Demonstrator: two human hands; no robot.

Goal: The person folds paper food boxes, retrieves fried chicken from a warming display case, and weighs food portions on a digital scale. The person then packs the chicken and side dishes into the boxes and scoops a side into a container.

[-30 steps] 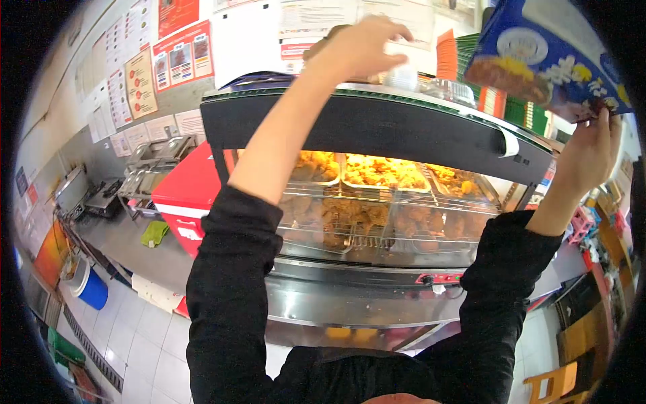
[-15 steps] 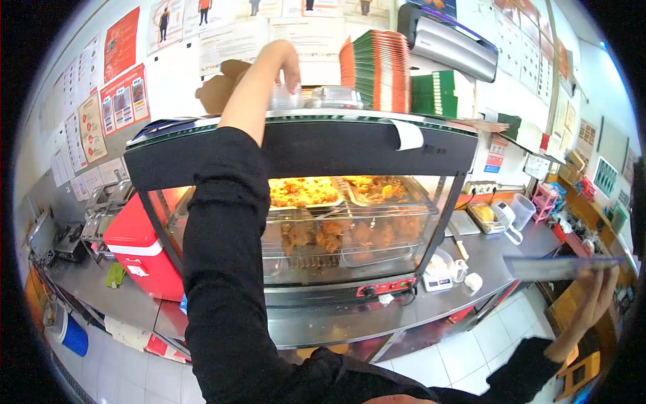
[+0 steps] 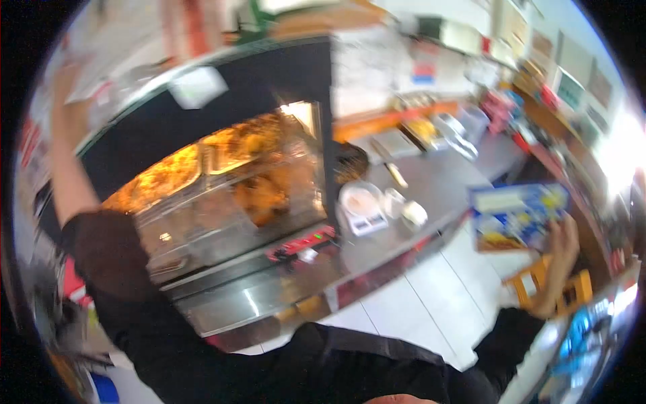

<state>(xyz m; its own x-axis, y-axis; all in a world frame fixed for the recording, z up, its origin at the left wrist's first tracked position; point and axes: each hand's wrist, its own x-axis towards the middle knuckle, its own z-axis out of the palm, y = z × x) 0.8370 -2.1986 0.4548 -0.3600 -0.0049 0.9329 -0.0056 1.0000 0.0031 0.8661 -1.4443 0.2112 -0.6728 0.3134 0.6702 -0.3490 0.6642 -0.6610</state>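
My right hand [image 3: 564, 244] grips the lower right edge of a flat blue printed card or pack [image 3: 515, 212]. Its picture side faces me, with blurred yellow, white and brown shapes; I cannot tell its exact kind. My left arm stretches up across the left end of the food warmer [image 3: 306, 74]. My left hand [image 3: 66, 84], smeared by motion, is by the warmer's top, near blurred clear plastic containers [image 3: 131, 82]; its fingers do not show clearly. Behind the glass, trays of fried food [image 3: 235, 145] sit above browned pieces [image 3: 261, 196] on a lower shelf.
Right of the warmer, a steel counter [image 3: 437, 182] holds a white kitchen scale [image 3: 363, 210], a knife [image 3: 390, 165] and a tray of yellow food [image 3: 420, 131]. A wooden stool [image 3: 531, 279] stands on the tiled floor [image 3: 424, 289] below my right hand.
My view has swung right and tilted. The blue pack in my right hand has turned from edge-on to showing its printed face. My left hand now appears farther left, still by the warmer's top.
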